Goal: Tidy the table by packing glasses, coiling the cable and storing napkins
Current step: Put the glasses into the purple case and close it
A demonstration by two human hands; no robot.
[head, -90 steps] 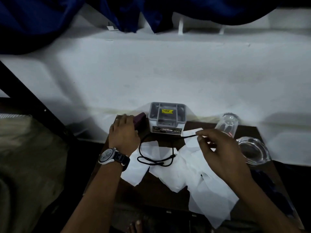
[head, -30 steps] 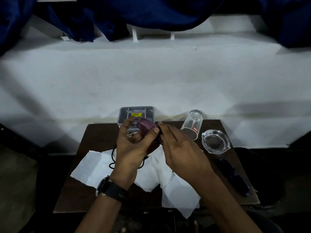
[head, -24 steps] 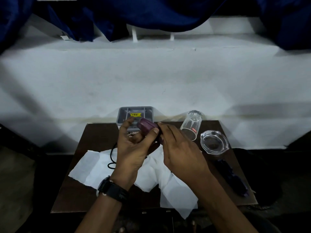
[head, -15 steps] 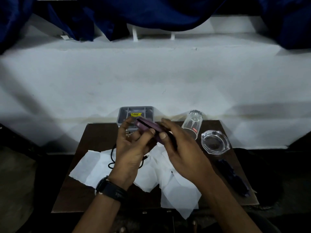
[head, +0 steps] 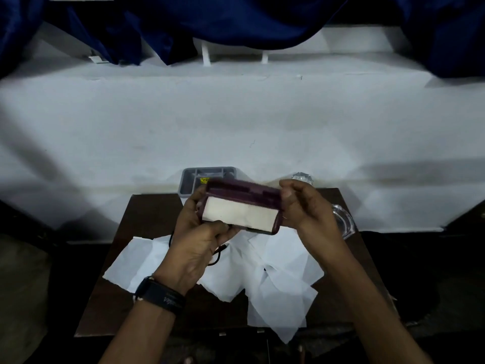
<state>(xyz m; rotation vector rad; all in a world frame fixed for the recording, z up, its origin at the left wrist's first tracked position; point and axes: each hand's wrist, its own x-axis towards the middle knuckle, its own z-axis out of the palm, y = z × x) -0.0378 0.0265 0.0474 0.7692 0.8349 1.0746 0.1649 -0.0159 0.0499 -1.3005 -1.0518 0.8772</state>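
I hold a maroon glasses case (head: 242, 195) open above the table, its pale lining facing me. My left hand (head: 200, 240) grips its left end and lower edge. My right hand (head: 304, 206) pinches its right end. Several white napkins (head: 278, 279) lie spread on the dark brown table (head: 147, 222) beneath. A black cable (head: 216, 256) peeks out under my left hand, lying on the napkins. No glasses show inside the case or on the table.
A grey compartment organiser (head: 191, 179) stands at the table's far edge against a white wall. A clear tumbler (head: 301, 177) is mostly hidden behind my right hand, and a glass ashtray (head: 343, 222) sits at the right. Blue curtains hang above.
The case, shut in both hands a second ago, has been swung open and turned so its lining faces me. Both hands have spread apart to its ends.
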